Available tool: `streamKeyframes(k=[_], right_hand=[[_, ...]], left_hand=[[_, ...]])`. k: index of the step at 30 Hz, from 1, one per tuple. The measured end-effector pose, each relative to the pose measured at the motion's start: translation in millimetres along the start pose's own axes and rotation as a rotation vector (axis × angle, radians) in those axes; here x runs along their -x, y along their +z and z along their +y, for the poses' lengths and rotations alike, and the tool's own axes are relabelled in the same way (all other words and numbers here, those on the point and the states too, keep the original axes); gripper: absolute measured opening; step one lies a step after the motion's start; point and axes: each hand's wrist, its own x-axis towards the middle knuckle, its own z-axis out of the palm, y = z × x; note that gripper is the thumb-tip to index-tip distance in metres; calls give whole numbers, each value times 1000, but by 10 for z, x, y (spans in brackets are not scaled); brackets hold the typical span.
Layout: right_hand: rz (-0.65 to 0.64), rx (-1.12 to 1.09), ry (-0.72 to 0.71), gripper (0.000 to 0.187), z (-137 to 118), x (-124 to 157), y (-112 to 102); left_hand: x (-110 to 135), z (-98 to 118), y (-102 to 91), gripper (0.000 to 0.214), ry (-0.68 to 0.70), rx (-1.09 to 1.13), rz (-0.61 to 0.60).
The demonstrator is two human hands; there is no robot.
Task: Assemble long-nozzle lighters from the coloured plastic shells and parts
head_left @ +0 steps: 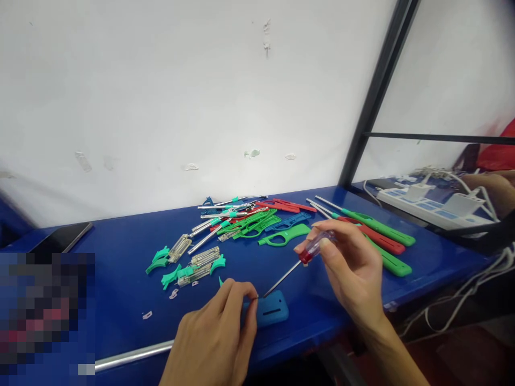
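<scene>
A slip of the screwdriver [306,256] could jab the left hand [219,327], its shaft being slanted and its tip close beside those fingertips

At the screwdriver's tip lies the blue lighter handle [270,304], smooth and round-ended with a dark slot; left of the tip, thumb and forefinger pinch its partly hidden body, while the right hand [356,268] pinches the screwdriver's clear-and-red grip

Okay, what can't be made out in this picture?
Head view: middle of the blue lighter handle, hidden by the left hand.
Head view: far end of the metal tube, lost in pixelation.
Head view: details of the small pale pieces, too small.
Head view: red item, cut off by the right edge.
</scene>
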Motion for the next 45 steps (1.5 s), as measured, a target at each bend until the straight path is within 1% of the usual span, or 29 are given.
streamKeyframes(k=[5, 12, 23, 27, 36, 42, 45], right_hand=[[-14, -63, 15, 16, -17, 11, 18], [-37, -113, 9, 17, -29, 21, 32], [-36, -144, -4, 19, -40, 9, 52], [-60, -154, 7, 20, -53, 12, 58], [-58, -190, -6, 22, -48, 20, 58], [-60, -180, -4, 23, -61, 22, 60], [-55, -179, -10, 24, -50, 25, 50]], left_hand=[[3, 2, -34, 14, 33, -31, 25], [-34, 36, -42, 16, 46, -41, 29], [-33, 85, -59, 18, 55, -90, 21], [-38, 87, -68, 18, 70, -99, 12], [-27, 79, -29, 18, 76, -122, 25], [-37, 116, -26, 19, 97, -129, 39], [-36, 117, -26, 18, 90, -124, 26]])
